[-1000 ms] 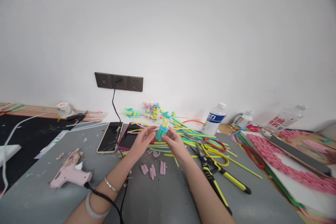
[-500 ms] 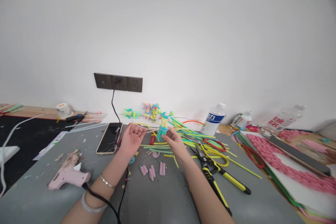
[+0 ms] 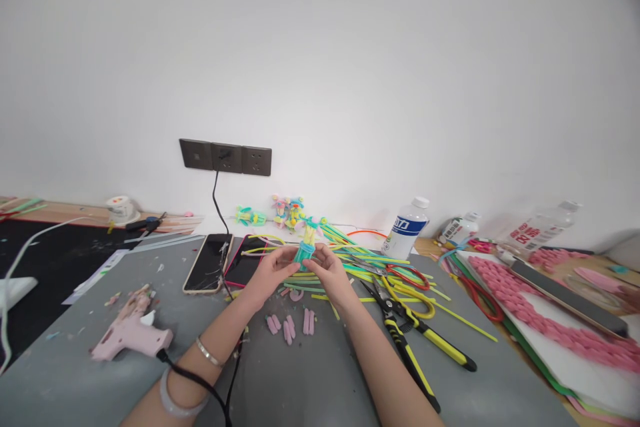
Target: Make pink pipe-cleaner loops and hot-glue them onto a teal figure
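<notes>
Between my two hands is a small pipe-cleaner figure, with a teal lower part, a yellow middle and a pinkish-white top. My left hand closes on its lower left side, thumb toward the base. From the right, my right hand pinches the same teal part. The figure is held up above the mat, roughly upright. Just in front of my hands lie small bent pink pipe-cleaner pieces. Behind and to the right spread long yellow and green pipe cleaners, partly hidden by my right hand.
A pink glue gun lies left, its black cord passing by my left forearm. Two phones, one a black phone, lie behind it. Right are yellow-black pliers, red-handled scissors and a white bottle. Finished-looking figures stand by the wall.
My left hand has moved right and down onto the figure, uncovering the second phone. The figure has shifted slightly left and lower, still in my right hand.
</notes>
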`<state>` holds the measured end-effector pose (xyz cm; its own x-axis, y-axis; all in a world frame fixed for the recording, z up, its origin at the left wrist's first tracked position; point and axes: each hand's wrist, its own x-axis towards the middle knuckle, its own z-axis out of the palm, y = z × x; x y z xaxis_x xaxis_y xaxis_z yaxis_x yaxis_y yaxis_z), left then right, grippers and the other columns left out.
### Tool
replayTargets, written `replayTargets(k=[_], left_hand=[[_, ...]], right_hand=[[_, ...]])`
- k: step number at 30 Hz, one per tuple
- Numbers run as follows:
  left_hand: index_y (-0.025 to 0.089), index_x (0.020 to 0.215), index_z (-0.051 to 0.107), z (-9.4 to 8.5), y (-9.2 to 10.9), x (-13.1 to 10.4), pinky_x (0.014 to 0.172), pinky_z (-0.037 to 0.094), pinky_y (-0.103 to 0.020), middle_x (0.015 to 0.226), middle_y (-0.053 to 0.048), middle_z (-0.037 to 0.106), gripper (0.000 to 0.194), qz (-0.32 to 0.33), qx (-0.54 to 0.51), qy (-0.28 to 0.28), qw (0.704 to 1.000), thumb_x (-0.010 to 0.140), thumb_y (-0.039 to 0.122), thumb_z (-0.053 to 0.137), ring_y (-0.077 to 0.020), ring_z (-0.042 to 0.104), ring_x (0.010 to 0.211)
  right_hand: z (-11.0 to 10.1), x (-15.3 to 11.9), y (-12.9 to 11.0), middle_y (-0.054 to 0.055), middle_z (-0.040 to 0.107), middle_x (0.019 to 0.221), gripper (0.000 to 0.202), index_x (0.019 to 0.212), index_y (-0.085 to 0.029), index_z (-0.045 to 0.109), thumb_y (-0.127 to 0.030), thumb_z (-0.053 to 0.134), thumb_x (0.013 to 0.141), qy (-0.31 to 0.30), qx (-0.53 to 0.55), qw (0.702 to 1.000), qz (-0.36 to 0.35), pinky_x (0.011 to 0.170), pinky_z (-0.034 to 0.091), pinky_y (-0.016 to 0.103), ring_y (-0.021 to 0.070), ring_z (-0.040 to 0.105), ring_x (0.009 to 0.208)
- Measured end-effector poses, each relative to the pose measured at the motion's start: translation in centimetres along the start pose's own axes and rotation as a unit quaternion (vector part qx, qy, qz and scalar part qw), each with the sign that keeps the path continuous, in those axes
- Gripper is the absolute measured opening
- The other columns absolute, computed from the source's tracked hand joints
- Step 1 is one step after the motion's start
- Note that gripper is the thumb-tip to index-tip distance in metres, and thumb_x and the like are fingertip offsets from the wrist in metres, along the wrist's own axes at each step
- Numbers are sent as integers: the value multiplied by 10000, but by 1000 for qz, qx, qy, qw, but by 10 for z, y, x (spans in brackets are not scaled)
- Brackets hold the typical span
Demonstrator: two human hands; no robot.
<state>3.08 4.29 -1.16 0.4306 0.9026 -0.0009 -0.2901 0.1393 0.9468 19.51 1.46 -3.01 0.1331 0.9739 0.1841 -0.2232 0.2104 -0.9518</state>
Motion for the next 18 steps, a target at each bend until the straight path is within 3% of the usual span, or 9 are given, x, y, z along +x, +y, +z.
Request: replayTargets(k=[4,10,18], left_hand=[[195,981,760,-1,-1,1,896,517,-370,1052,-83,760,366,17,39,-10,999,641,284,863,-261,674,1006],[161,973,754,-4,-3,3,792,531,-350,993,-94,760,367,27,47,1,999,639,275,857,-243,682,877],[195,961,719,-13,-2,11,821,523,-321,1028,-63,730,352,65,-39,116,990,657,325,840,-219,659,946]], right_hand=[[0,0,1,17,700,901,312,847,-228,684,-400,869,665,2,0,1000,1,743,508,302,206,633,847],[-2,2,1,35,749,883,341,895,-218,745,-405,879,643,11,-4,1000,11,801,510,341,230,668,864],[-14,4,2,63,777,945,382,938,-226,747,-520,820,705,87,18,996,21,658,488,308,225,692,796]])
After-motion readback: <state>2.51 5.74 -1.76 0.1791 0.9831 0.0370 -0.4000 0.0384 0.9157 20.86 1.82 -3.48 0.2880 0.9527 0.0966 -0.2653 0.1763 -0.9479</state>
